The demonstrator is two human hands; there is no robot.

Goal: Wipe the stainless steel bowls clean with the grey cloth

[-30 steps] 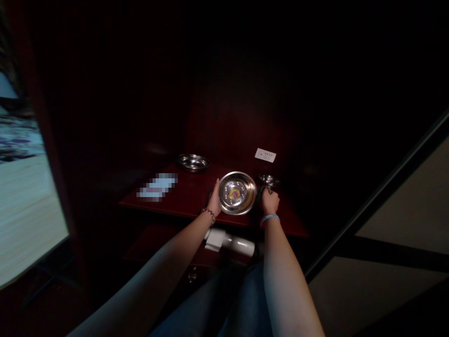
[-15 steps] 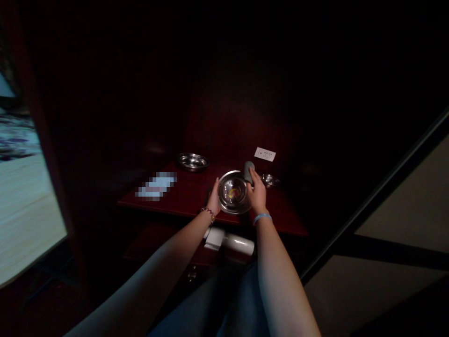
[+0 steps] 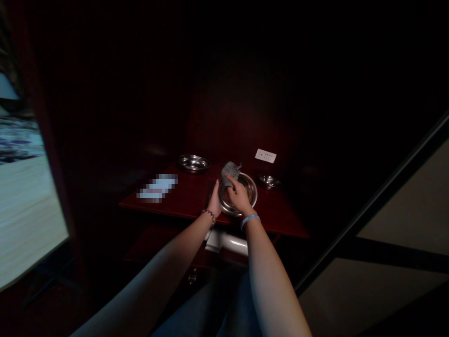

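A shiny metal bowl [image 3: 251, 190] is tilted up over the dark red desk [image 3: 189, 199]. My left hand [image 3: 214, 200] grips its left rim, with the fingers extended along the side. A grey cloth [image 3: 230, 174] lies against the bowl's upper left rim, pressed there by my right hand [image 3: 238, 194]. That hand and the cloth cover much of the bowl's inside. Behind and to the left stands a second metal bowl [image 3: 193, 163], and a smaller one [image 3: 269, 181] is to the right.
A blurred pale item [image 3: 157, 187] lies at the desk's left. Under the desk are a white roll [image 3: 235, 243] and a white box-like item [image 3: 215, 239]. A socket plate [image 3: 265, 156] is on the back wall. A light wooden surface [image 3: 28, 210] shows at far left.
My right hand and the cloth have moved left across the bowl, from its upper right rim to its upper left rim. My left hand keeps its hold in nearly the same place.
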